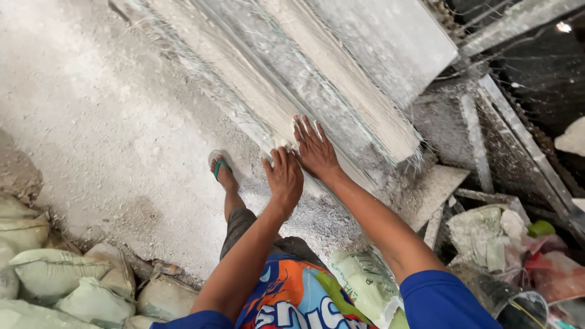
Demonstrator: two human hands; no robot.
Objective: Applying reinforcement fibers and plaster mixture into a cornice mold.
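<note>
While dust lies thick over the concrete floor (103, 122), a person presses both bare hands on a long, pale moulded plaster strip (341, 91) that slants from the upper left of the floor toward the rubble at its right edge. The left hand (284, 178) lies flat, fingers spread, clasping nothing, at the strip's near end; the right hand (315, 148) rests beside it, palm down and likewise unclenched. Loose fibres (411, 155) fringe the strip's lower end. It looks stiff yet brittle and fairly heavy, best borne from beneath along its thick edges rather than by its thin lip. One foot in a green-strapped sandal (218, 166) stands just beside it. Filled sacks (67, 280) crowd the floor's lower left corner.
</note>
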